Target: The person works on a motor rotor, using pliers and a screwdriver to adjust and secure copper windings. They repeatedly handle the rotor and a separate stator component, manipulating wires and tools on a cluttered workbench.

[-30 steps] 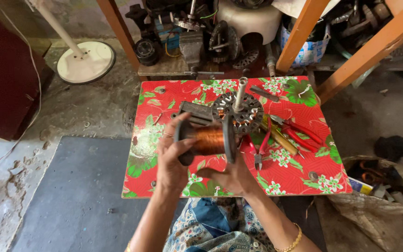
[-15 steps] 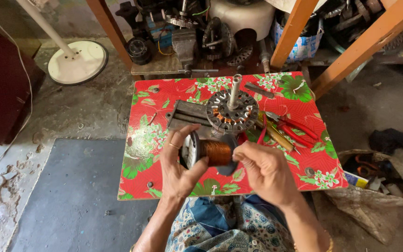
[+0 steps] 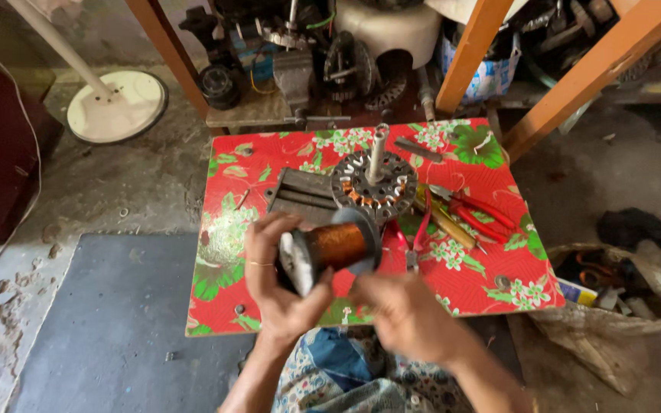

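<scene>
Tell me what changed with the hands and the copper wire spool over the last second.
The right hand dropped from beside the copper wire spool to below its front end. The left hand kept its grip, the spool now lying more level. The motor stator and pliers stayed on the flowered table.

Two bare forearms are seen, no sleeves. A thin gold-coloured ring is worn on a finger of the left hand (image 3: 281, 287). The right hand (image 3: 407, 317) is blurred; no ring can be told on it. The lap is covered by a floral-patterned garment in blue, white and pale tones.
</scene>
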